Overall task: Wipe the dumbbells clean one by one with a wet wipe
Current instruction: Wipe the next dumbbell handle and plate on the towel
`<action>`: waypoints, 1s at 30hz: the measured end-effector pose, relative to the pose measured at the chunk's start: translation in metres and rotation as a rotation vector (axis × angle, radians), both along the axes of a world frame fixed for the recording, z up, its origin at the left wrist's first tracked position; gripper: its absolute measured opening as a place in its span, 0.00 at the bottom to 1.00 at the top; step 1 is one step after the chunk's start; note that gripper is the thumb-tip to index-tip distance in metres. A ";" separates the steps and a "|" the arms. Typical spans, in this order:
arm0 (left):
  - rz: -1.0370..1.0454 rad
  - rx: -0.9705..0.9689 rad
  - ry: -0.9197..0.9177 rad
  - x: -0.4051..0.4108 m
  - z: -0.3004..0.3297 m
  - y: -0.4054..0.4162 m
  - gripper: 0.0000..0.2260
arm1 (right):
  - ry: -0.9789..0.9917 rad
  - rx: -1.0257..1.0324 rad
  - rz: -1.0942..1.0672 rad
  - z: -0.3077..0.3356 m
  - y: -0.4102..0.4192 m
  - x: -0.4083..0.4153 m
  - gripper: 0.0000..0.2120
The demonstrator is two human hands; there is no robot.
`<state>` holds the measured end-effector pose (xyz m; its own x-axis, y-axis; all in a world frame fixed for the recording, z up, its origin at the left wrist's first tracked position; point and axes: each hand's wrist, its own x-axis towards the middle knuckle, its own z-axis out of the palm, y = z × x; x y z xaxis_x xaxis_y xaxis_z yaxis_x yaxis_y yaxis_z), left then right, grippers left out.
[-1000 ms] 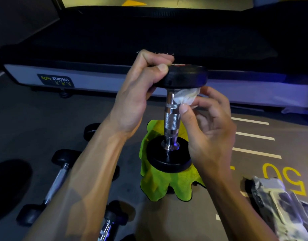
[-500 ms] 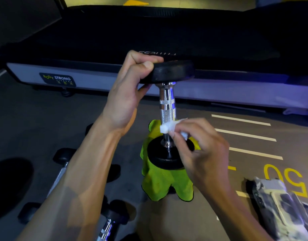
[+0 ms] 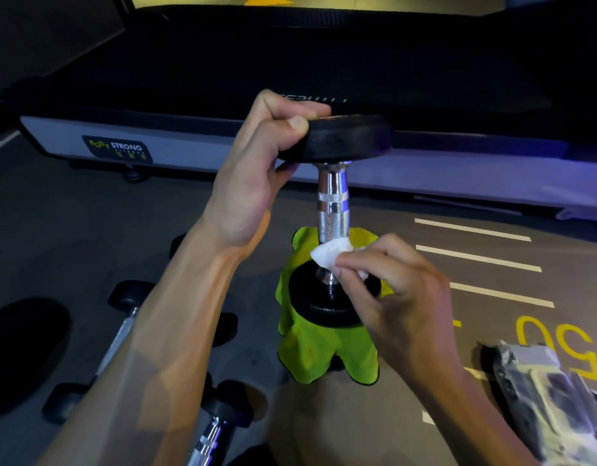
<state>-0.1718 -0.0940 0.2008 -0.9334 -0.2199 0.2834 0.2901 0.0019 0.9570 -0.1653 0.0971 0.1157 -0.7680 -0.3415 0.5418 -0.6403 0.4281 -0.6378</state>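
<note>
Left hand [image 3: 253,176], right hand [image 3: 401,297] clenched

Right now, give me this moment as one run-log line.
left hand: grips upright dumbbell top | right hand: presses wet wipe on lower handle | base: on green cloth

Dim grey rubber gym floor [image 3: 71,237], painted white lines [image 3: 475,257] and yellow numerals [image 3: 556,344] right of the black, grey-edged treadmill deck [image 3: 223,62].

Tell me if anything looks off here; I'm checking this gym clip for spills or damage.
Nothing stands out. The dumbbell stands upright on the green cloth, the left hand gripping its top head while the right hand holds the wet wipe against the handle's base. No spill or damage shows.
</note>
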 end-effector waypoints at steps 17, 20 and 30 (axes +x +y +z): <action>0.038 0.018 0.000 -0.006 0.000 0.002 0.08 | -0.297 0.198 0.226 0.025 0.017 -0.020 0.04; 0.032 0.027 -0.001 -0.006 0.001 0.003 0.07 | -0.247 0.224 0.239 0.028 0.008 -0.013 0.06; 0.004 0.016 0.015 -0.007 0.003 0.009 0.06 | -0.360 0.131 0.053 0.011 0.029 -0.021 0.07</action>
